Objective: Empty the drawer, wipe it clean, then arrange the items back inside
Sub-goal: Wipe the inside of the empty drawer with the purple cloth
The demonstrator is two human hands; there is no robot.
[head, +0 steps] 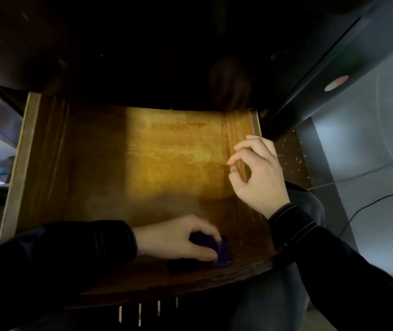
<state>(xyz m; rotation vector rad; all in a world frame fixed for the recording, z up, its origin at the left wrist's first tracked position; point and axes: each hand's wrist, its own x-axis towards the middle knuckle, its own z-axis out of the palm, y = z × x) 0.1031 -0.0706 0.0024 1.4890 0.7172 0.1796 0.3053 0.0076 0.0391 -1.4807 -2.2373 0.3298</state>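
A wooden drawer [143, 163] is pulled out below me, and its stained yellow-brown floor lies bare. My left hand [176, 237] grips a bunched purple cloth [217, 253] against the drawer floor at the near right corner. My right hand [256, 173] hovers over the drawer's right side wall [243, 130], fingers loosely curled, thumb and forefinger close together with nothing visible between them. The back of the drawer runs into dark shadow under the desk.
A dark desk top [95, 44] overhangs the drawer's far end. To the right lie a grey floor with cables [369, 201] and a dark panel [334, 68]. Crumbs [293, 156] speckle a ledge beside the drawer. My knees sit under the drawer front.
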